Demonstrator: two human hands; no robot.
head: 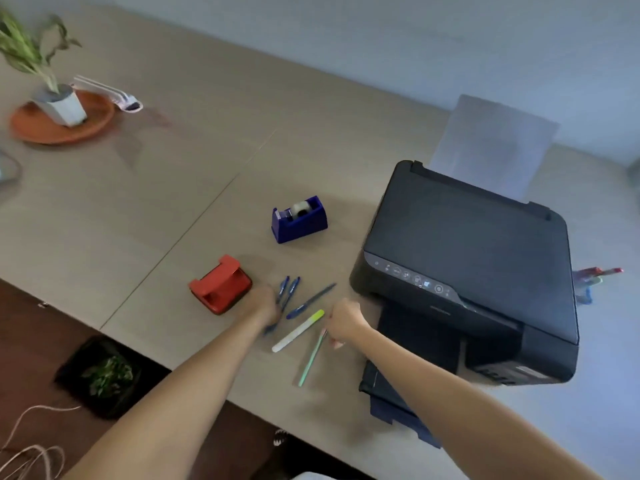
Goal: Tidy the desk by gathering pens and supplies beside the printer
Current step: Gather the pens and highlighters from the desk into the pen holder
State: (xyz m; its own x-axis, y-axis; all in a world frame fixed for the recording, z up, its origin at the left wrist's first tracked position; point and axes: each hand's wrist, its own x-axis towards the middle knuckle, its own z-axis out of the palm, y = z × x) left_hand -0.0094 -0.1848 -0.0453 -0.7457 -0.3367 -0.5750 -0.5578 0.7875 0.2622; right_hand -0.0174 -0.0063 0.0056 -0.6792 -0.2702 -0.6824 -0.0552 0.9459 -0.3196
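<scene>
Both hands over the pens, just left of the black printer point(464, 268) on the desk point(145, 209). Left hand point(265, 303) rests on the lower ends of two blue pens point(289, 289); fingers blurred, can't tell if they're gripping. Right hand point(346, 322) curled nearly closed, pinching the top end of a green pen point(311, 358). A third blue pen point(311, 301) & a white/yellow highlighter point(298, 330) lie between the hands. Red hole punch point(221, 284) touches the left hand's far side; blue tape dispenser point(299, 219) sits farther back.
</scene>
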